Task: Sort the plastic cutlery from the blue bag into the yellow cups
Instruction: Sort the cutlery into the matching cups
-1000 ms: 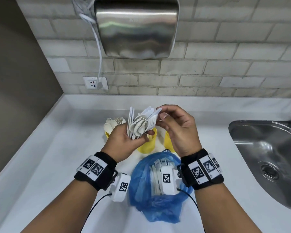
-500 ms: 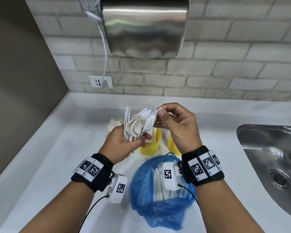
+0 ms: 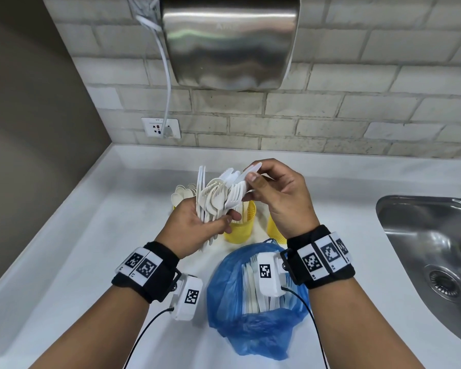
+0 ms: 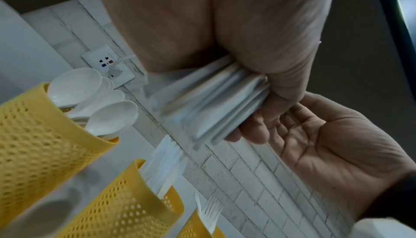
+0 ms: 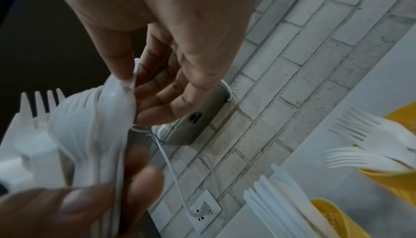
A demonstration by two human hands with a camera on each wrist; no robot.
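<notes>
My left hand [image 3: 216, 222] grips a fanned bundle of white plastic cutlery [image 3: 214, 199] upright above the yellow cups; its handles [image 4: 213, 103] show in the left wrist view. My right hand [image 3: 253, 171] pinches the tip of one white piece [image 5: 133, 79] at the bundle's top between thumb and fingers. Three perforated yellow cups stand behind: one with spoons [image 4: 33, 135], one with knives [image 4: 126, 202], one with forks [image 4: 195, 227]. The open blue bag [image 3: 250, 323] lies in front under my right wrist, with more white cutlery inside.
A steel sink [image 3: 423, 249] is set into the white counter [image 3: 77, 249] at the right. A steel hand dryer [image 3: 229, 41] hangs on the tiled wall, its cable plugged into a socket [image 3: 160, 127]. A side wall closes the left.
Both hands stay together above the cups. The right fingers have shifted slightly up at the bundle's top and now pinch one piece's tip.
</notes>
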